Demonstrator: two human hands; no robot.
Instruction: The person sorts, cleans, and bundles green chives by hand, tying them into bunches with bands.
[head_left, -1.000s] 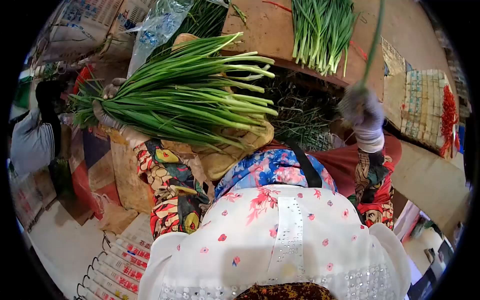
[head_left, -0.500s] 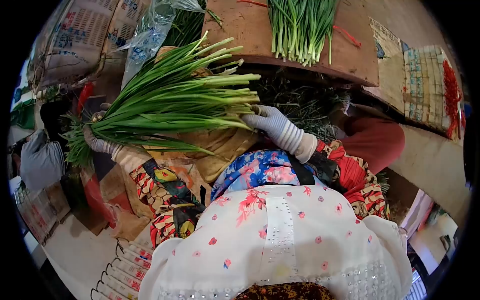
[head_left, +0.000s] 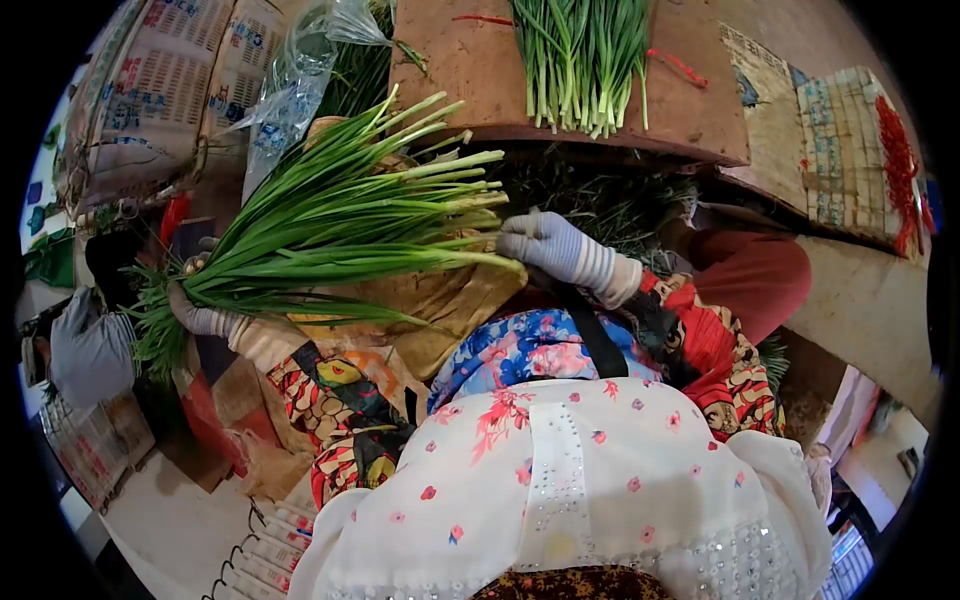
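While the left hand (head_left: 192,312) grips the greens (head_left: 330,225) out to the left, I cannot tell whether the right hand (head_left: 555,246), at the stem ends (head_left: 480,200), holds any. Stem-picking seems underway, calling next for a fine pinch.

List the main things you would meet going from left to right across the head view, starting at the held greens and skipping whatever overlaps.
Greens → right hand → red trouser leg → red strings
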